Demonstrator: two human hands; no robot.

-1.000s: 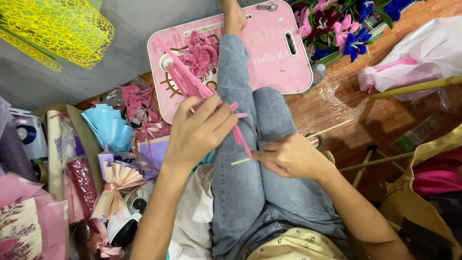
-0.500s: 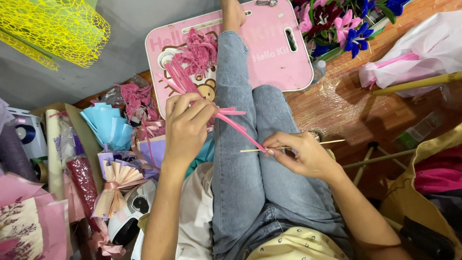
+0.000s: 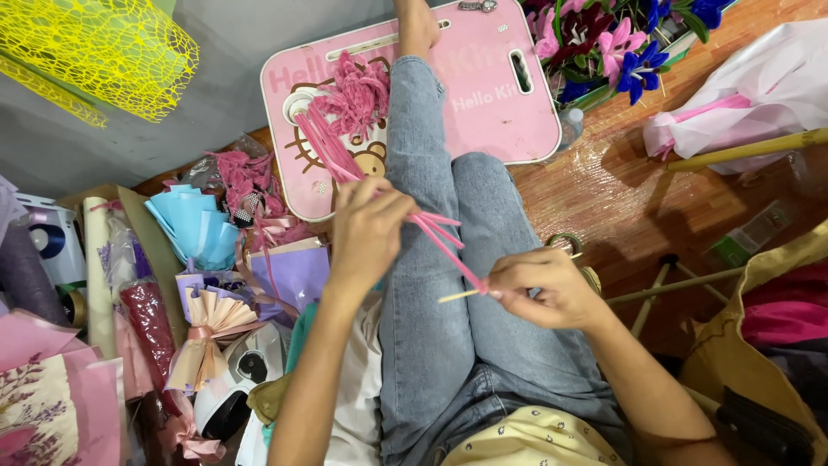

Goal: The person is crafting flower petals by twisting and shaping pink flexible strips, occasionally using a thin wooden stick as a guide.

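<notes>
I sit on the floor in blue jeans [image 3: 431, 293]. My left hand [image 3: 369, 226] pinches a bunch of thin pink ribbon strips [image 3: 444, 237] above my thigh. Those strips run down and right to my right hand [image 3: 539, 289], which grips a thin wooden stick [image 3: 457, 295] together with the ribbon's end. The stick's pale tip pokes out to the left of my right fingers. More pink strips [image 3: 323, 142] trail up onto a pink lap tray [image 3: 509, 112], where a heap of curled pink ribbon [image 3: 354, 95] lies.
Artificial blue, pink and dark red flowers [image 3: 617, 43] stand at the top right. Yellow mesh [image 3: 95, 52] hangs at the top left. Folded blue paper fans [image 3: 194, 224], peach fans [image 3: 211, 319], a purple sheet and wrapped rolls crowd the left. A bamboo pole [image 3: 750, 148] and white wrapping lie right.
My left hand has shifted right and lower toward my knee, drawing the pink strips taut. My right hand has turned the stick, so less of it shows on the right.
</notes>
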